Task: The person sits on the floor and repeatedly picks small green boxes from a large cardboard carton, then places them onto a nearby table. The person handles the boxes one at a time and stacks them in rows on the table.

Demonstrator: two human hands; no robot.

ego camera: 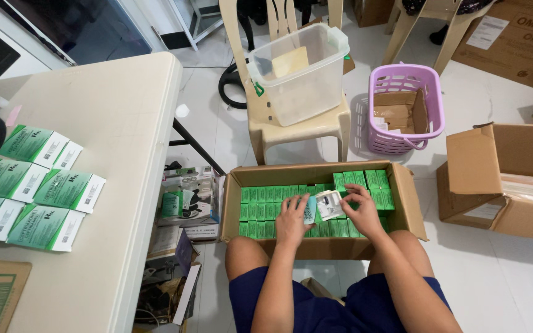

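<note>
1. My left hand (291,217) lay palm-down on the rows of small green boxes (266,203) packed in the open cardboard carton (411,203) in front of my knees, its fingers slightly spread and their tips touching the edge of a small white-and-teal box (323,205).
2. My right hand (360,211) pinched that same box from the other side, thumb and fingertips closed on its end flap.
3. The box sat tilted between both sets of fingers, just above the packed rows; I could not tell whether it touched them.
4. Beyond my fingertips stood a beige plastic chair (297,129) carrying a clear plastic bin (297,74), with a purple basket (405,108) beside it.
5. Well apart, left of my left fingers, flat green-and-white cartons (32,185) lay on a white table (118,123).
6. Right of my right fingers stood another cardboard box (504,179).
</note>
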